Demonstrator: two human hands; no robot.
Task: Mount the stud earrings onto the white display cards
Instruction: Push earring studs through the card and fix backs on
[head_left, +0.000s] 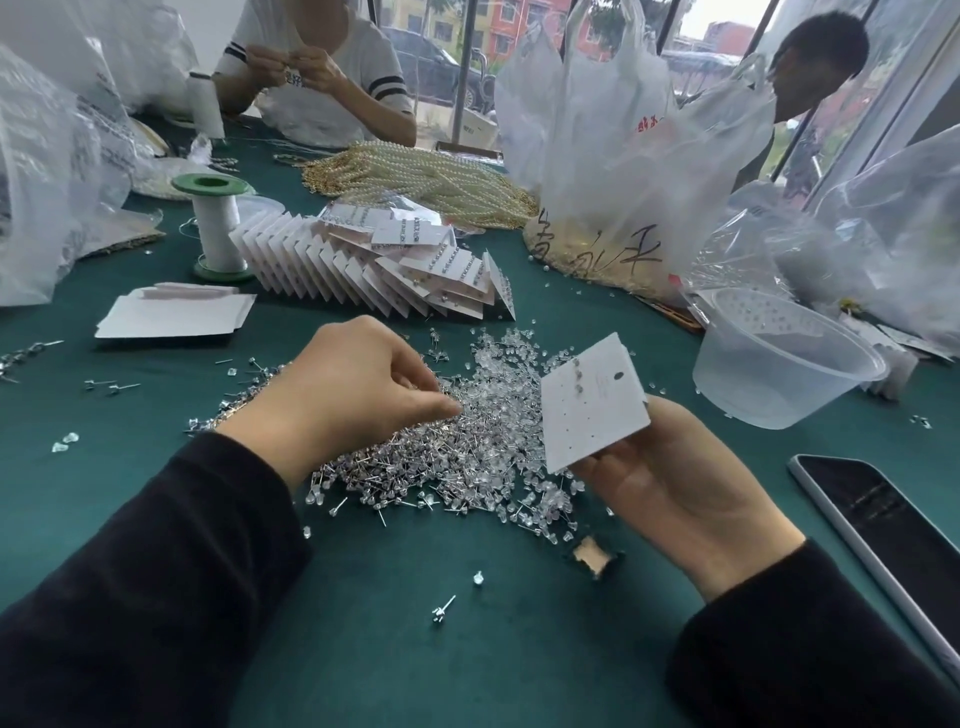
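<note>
A heap of silver stud earrings and clear backs (467, 447) lies on the green cloth in front of me. My left hand (353, 384) rests on the heap, with thumb and fingertips pinched together among the studs; whether a stud is between them I cannot tell. My right hand (670, 467) holds a white display card (592, 410) tilted upright by its lower edge. A short row of studs sits near the card's top. Behind the heap, filled cards (374, 265) lie fanned in a long row.
A clear plastic bowl (779, 364) stands at the right, a phone (893, 540) at the right edge. Blank cards (171, 314) and a green-capped spool (215, 223) are at the left. Pearl strands (415, 182), plastic bags and two other people lie beyond.
</note>
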